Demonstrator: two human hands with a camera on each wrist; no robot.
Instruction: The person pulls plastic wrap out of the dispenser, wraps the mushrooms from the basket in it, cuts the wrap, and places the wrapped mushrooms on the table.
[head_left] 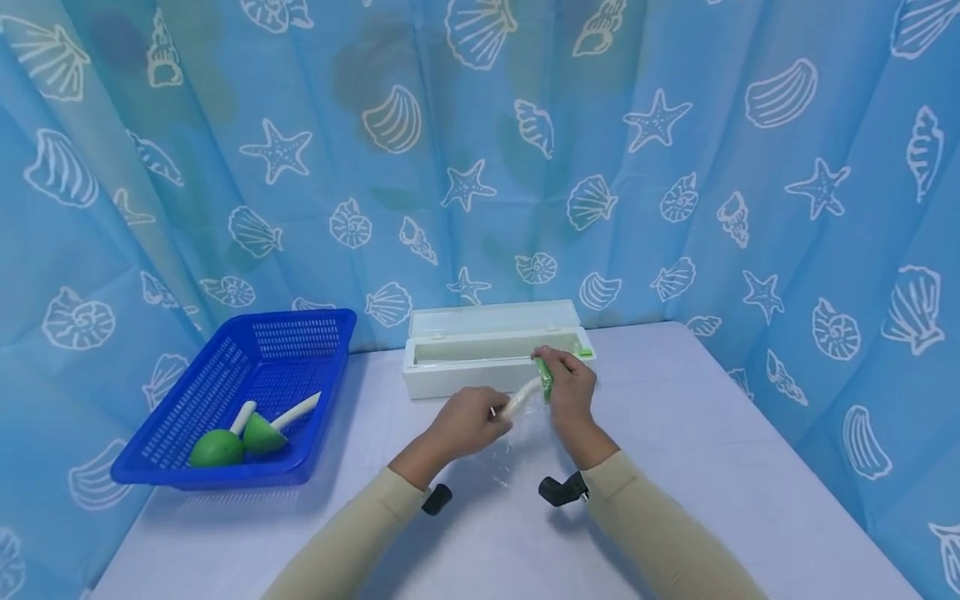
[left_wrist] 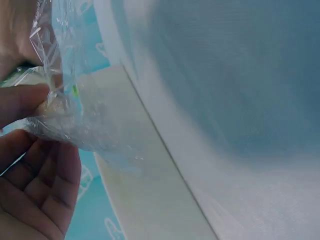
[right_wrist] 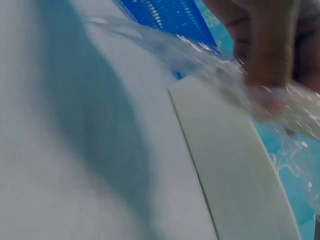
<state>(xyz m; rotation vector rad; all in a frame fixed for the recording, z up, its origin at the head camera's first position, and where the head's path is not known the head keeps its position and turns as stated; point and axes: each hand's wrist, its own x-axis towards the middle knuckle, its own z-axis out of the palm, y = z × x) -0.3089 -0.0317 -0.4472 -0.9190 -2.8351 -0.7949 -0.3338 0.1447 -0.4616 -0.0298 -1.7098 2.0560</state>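
Both hands hold a ladle [head_left: 529,393] with a white handle and a green bowl, wrapped in clear plastic film, over the table in front of the white box. My left hand [head_left: 471,421] pinches the handle through the film between thumb and fingers. On the green bowl [head_left: 545,383], seen nearly edge-on, the curled fingers of my right hand [head_left: 572,390] grip the top. Loose film [head_left: 502,462] hangs below the hands. Close up in the left wrist view, crinkled film [left_wrist: 70,125] bunches at the left fingertips. The right wrist view has the left fingers [right_wrist: 270,65] on the film-covered handle.
A long white box [head_left: 465,381] stands behind the hands, lid [head_left: 495,317] raised, a bright green piece [head_left: 584,352] at its right end. To the left, a blue basket [head_left: 330,392] holds two green-and-white ladles [head_left: 217,448]. A shell-patterned curtain [head_left: 465,225] hangs behind the table [head_left: 720,450].
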